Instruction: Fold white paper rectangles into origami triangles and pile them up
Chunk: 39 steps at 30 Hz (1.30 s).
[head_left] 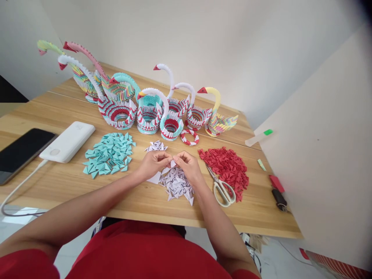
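Between my fingertips is a small folded piece of white paper (173,164), pinched from both sides. My left hand (154,163) grips it from the left, and my right hand (187,164) from the right, both closed. Directly below lies a pile of white folded paper triangles (177,185). A flat white paper sheet (155,178) rests under my left wrist. Beyond my hands sits a smaller heap of white pieces (156,146). Turquoise triangles (109,153) are piled to the left, red triangles (226,168) to the right.
Several folded-paper swans (117,114) stand along the back, with a red-and-white paper ring (190,137) before them. Scissors (222,190) lie beside the red pile. A white power bank (68,141) and a phone (23,151) are at left. A green-tipped knife (258,137) and black key fob (279,199) are right.
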{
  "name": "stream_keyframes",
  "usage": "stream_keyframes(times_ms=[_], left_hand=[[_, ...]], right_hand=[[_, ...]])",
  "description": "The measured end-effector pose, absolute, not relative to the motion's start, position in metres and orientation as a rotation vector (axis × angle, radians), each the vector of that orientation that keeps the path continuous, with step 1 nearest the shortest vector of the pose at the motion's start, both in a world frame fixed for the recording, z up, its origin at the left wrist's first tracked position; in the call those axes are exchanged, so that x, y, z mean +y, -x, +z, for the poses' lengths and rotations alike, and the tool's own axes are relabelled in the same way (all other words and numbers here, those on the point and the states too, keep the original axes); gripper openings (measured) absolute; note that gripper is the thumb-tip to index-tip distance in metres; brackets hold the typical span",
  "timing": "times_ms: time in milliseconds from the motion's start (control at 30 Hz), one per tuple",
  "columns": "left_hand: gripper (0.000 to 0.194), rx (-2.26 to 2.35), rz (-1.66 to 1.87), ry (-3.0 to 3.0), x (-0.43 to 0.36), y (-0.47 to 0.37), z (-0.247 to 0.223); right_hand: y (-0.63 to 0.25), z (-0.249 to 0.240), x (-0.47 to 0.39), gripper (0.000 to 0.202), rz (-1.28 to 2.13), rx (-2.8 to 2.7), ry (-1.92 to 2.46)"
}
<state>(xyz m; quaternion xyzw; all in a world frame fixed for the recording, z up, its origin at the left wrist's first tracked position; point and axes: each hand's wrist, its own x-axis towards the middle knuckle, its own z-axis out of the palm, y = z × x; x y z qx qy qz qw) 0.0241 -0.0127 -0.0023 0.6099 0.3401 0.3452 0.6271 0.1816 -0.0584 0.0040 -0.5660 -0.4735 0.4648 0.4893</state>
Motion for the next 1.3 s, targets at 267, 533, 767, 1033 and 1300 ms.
stream_keyframes(times_ms=[267, 533, 767, 1033, 1300], left_hand=[[0.020, 0.806, 0.767, -1.419, -0.012, -0.024, 0.000], [0.021, 0.794, 0.728, -1.442, -0.012, -0.024, -0.001], [0.022, 0.853, 0.872, -1.291, -0.010, -0.022, 0.005], [0.020, 0.860, 0.842, -1.277, -0.011, -0.024, 0.002], [0.020, 0.832, 0.792, -1.291, -0.013, -0.024, -0.002]], right_hand=[[-0.185, 0.001, -0.059, 0.029, 0.963, -1.307, 1.434], [-0.187, 0.004, -0.060, 0.034, 0.897, -1.354, 1.481], [-0.190, 0.010, -0.059, 0.033, 0.943, -1.232, 1.359], [-0.184, 0.009, -0.058, 0.020, 0.973, -1.262, 1.460], [-0.189, 0.014, -0.060, 0.025, 0.956, -1.257, 1.406]])
